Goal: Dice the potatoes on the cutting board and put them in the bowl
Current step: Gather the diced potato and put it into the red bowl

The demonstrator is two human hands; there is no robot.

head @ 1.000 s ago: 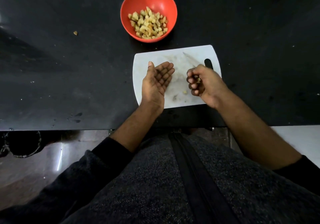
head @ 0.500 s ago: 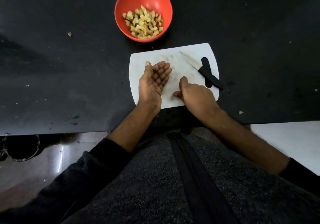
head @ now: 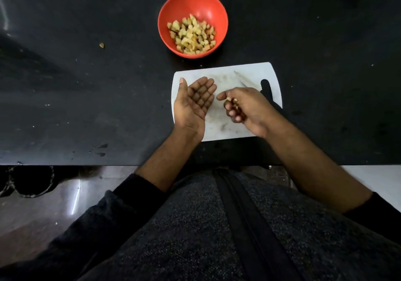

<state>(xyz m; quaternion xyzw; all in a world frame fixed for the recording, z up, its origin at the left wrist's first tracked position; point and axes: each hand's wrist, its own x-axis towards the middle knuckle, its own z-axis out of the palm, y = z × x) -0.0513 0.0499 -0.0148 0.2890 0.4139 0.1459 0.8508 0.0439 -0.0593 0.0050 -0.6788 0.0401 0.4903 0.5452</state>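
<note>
A white cutting board [head: 256, 70] lies on the black counter, smeared with potato residue. My left hand [head: 193, 102] hovers over its left part, palm up, fingers straight, nothing on it. My right hand [head: 243, 107] is just to the right of it, fingers curled around a few pale potato pieces [head: 233, 102]. A knife [head: 243, 78] with a black handle lies on the board's right side, its handle partly hidden behind my right hand. The red bowl [head: 208, 4] stands beyond the board and holds several diced potato pieces [head: 192, 34].
One stray potato bit [head: 101, 45] lies on the black counter [head: 86, 96] far to the left. The counter's front edge runs just below my wrists. A dark round object [head: 30, 180] sits on the floor at lower left.
My right hand dropped palm-down onto the board's near edge, then rose again with potato pieces in its curled fingers, closer to my left palm. The left hand stayed put.
</note>
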